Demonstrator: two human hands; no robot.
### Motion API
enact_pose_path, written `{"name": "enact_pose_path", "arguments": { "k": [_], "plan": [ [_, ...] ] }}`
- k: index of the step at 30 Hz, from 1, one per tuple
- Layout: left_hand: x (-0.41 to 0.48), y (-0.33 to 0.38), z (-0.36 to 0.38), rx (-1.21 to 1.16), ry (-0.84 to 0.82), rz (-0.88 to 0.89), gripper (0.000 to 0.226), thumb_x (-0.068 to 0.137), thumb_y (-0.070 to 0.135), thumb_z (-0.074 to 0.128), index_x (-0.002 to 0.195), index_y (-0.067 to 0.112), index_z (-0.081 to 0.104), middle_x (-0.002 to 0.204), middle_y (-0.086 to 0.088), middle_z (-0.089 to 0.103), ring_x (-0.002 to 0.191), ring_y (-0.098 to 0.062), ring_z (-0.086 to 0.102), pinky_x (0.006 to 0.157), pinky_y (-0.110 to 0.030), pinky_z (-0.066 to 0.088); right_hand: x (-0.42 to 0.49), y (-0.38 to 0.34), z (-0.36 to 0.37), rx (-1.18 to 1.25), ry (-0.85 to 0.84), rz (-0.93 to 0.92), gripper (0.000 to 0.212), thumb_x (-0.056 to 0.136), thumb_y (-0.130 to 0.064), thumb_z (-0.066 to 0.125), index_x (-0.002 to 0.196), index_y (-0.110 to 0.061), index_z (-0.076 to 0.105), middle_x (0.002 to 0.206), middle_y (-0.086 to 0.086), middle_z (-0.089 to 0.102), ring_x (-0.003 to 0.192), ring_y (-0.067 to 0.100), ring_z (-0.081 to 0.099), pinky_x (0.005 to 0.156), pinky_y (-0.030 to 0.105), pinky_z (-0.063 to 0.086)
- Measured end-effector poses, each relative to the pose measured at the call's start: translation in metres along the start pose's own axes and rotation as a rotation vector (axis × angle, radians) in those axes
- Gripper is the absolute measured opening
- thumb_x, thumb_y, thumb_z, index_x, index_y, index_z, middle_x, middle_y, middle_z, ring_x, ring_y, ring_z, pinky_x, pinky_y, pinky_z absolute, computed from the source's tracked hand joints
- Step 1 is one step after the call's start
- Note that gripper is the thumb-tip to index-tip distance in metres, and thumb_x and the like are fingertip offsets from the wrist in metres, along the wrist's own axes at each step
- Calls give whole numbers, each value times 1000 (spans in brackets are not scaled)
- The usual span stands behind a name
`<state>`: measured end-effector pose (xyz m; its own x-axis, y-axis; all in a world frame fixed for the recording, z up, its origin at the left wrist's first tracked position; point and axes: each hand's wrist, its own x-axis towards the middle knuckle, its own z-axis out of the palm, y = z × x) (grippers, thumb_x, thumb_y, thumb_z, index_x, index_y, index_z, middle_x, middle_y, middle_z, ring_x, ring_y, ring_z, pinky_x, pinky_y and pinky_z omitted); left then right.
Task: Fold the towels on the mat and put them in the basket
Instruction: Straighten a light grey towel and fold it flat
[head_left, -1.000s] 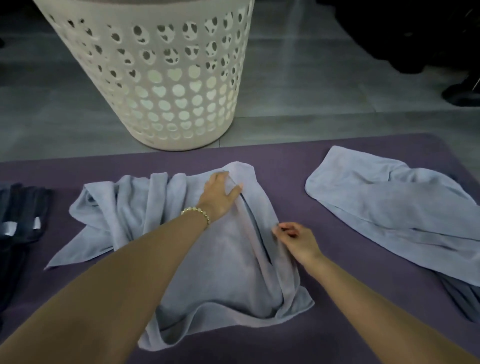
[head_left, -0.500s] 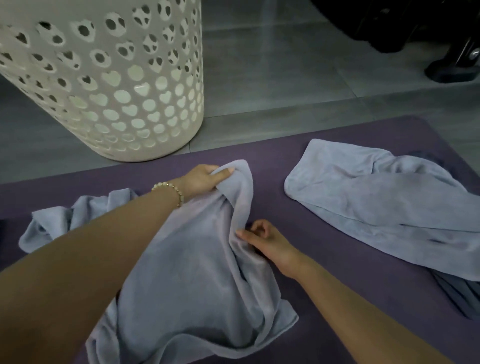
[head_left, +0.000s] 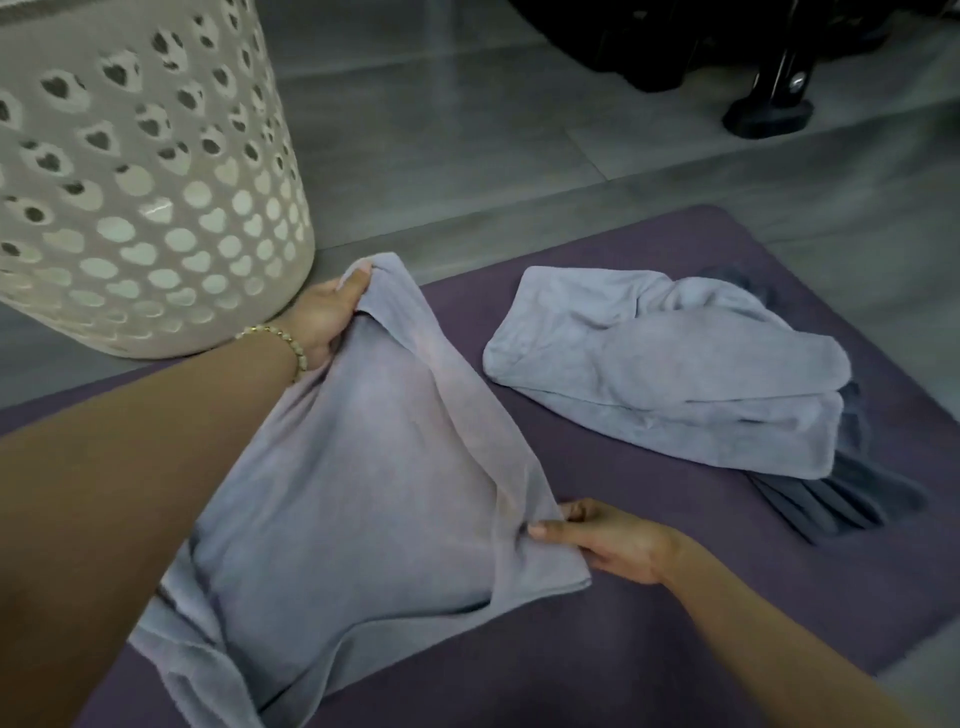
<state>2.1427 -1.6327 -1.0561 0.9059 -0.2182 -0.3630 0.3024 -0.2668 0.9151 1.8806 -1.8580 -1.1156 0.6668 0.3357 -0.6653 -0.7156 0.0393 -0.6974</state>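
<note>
mat: purple, lay flat.
towel 1: grey, was pulled taut, low end on mat.
towel 2: grey, crumpled, lay on mat, R side.
basket: cream, heart holes, stood upright past mat.

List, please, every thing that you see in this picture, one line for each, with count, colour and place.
basket: one, cream with heart holes, on the floor at upper left, behind the mat
mat: one, purple, on the floor, under the towels
held towel: one, light grey, middle of the mat, lifted at two corners
loose towel: one, light grey, crumpled on the right of the mat
dark cloth: one, dark grey, partly under the loose towel
floor: grey tiles, around the mat
black stand: one, black, top right on the floor; what it is cannot be told
bracelet: one, pale beads, on the left wrist
left hand: grips the held towel's far corner
right hand: pinches its near right edge
</note>
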Motion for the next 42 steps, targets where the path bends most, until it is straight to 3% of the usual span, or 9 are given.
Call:
{"name": "enact_pose_path", "arguments": {
  "k": [6,10,15,18,20,25,30,37,42],
  "plan": [
    [11,-5,28,24,67,-14,51,88,57,52,116,16,65,117,-3,66,108,-15,61,96,-29,48,-27,22,-30,219,202,-118,46,88,-36,60,120,-3,59,121,13,64,114,23,60,99,35,48],
    [22,2,59,143,104,63,40,93,48,51,108,14,66,110,-3,65,98,-15,58,80,-20,42,-51,24,-62,257,477,-221,56,62,-58,79,93,-14,65,87,13,58,80,24,51,72,33,41],
    [30,-11,103,325,138,132,33,94,25,56,113,0,65,97,-4,58,91,-13,52,51,1,37,-67,32,-80,-61,592,-182,22,78,-33,72,63,-17,70,55,-1,56,50,9,47,47,21,38],
    [31,-20,118,409,133,116,45,94,34,55,133,11,54,123,-10,59,116,-23,52,92,-16,43,-56,39,-84,-127,687,-205,21,80,-26,74,70,-8,69,52,-2,56,45,7,47,46,21,39],
    [25,-26,121,599,108,30,63,94,43,50,148,19,28,151,-11,33,140,-34,25,115,-38,23,-46,46,-88,-149,775,-193,21,77,-24,77,82,-6,68,55,-1,56,49,9,50,48,22,44],
    [-3,-59,91,816,41,96,73,94,48,46,151,13,16,157,-11,18,144,-33,15,118,-42,12,-28,42,-81,-315,982,-300,31,76,-27,78,102,-22,61,95,-9,60,83,8,58,73,14,45],
    [-42,-81,1,954,4,71,67,94,46,47,148,12,27,154,-9,27,142,-30,23,117,-39,17,4,3,-41,-486,908,-563,34,81,-18,74,110,-21,58,108,-15,48,99,0,50,88,7,38],
    [-125,-110,-130,966,3,-68,59,93,39,52,141,8,40,133,-14,55,122,-30,51,105,-36,35,71,-49,60,-619,603,-472,42,85,-26,70,123,-17,56,124,-4,54,117,15,51,95,19,37],
    [-179,-99,-190,947,1,-162,57,98,38,43,147,11,29,149,-8,38,136,-23,37,111,-27,24,107,-75,130,-744,389,-285,47,88,-35,65,129,-17,52,134,0,51,121,18,50,96,22,38]
  ]
}}
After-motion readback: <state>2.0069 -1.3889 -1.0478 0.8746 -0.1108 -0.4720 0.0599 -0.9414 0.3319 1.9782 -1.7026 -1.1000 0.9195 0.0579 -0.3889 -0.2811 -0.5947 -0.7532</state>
